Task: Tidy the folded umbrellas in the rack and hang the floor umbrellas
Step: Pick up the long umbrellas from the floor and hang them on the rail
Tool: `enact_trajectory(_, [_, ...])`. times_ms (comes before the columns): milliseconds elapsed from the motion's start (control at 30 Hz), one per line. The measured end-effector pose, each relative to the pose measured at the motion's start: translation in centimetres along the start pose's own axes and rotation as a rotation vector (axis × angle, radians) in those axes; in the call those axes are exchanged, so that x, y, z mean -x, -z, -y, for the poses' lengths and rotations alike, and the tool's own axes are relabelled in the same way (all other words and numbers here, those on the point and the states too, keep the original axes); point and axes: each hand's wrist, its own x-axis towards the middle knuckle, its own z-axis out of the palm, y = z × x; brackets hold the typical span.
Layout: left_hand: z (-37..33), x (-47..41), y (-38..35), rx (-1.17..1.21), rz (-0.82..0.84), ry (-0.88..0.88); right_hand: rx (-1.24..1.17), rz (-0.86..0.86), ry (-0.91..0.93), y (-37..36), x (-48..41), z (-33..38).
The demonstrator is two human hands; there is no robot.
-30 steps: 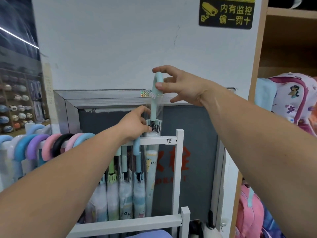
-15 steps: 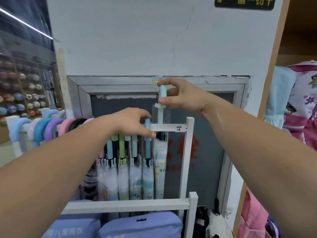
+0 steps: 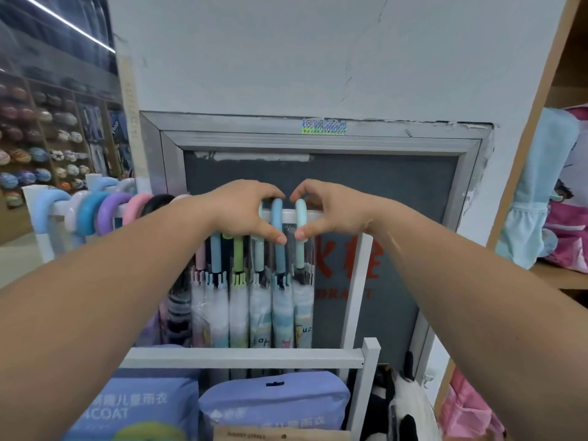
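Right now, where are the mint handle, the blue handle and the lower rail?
mint handle [image 3: 300,214]: head view, front curve.
blue handle [image 3: 276,218]: head view, front shaft.
lower rail [image 3: 241,358]: head view, middle.

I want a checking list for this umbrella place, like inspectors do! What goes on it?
Surface: white rack, top rail crowded with hooked handles.
Job's things: blue umbrella and mint umbrella hang side by side near the rail's right end; more wrapped umbrellas hang left of them.
Clutter: raincoat packs below the lower bar.
Grippers: left hand pinches the blue umbrella's handle; right hand pinches the mint one's.
Cables: nothing seen.
Surroundings: grey framed panel behind; ball shelves far left; backpacks right.
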Motion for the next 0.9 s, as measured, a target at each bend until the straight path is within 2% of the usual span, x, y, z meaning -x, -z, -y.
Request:
enact_trajectory(300, [-0.5,0.1,-0.8,-0.019,0.011,-0.012,0.257,-0.069,-0.103,-1.3,2.1,-0.2])
enact_trajectory(400, [-1.1,0.7,-1.0,-0.106,-0.018,-0.018,0.361,-0.121,-0.097,-2.0,3.6,-0.2])
enact_trajectory(533, [-2.7,2.7,-1.7,-0.097,-0.182,-0.01,0.213,-0.339,-0.018,-2.3,6.8,-0.3])
enact_trajectory(667, [-5.2,5.3,-3.2,-0.088,-0.373,-0.027,0.27,-0.508,0.055,-1.8,10.8,-1.1])
enact_trajectory(767, [-7.3,7.0,-5.2,-0.099,-0.488,-0.069,0.279,-0.548,0.034,-2.1,14.2,-2.5])
enact_trajectory(900, [-10.8,9.5,-7.8,-0.024,-0.591,-0.092,0.278,-0.509,-0.052,-3.3,19.2,-4.7])
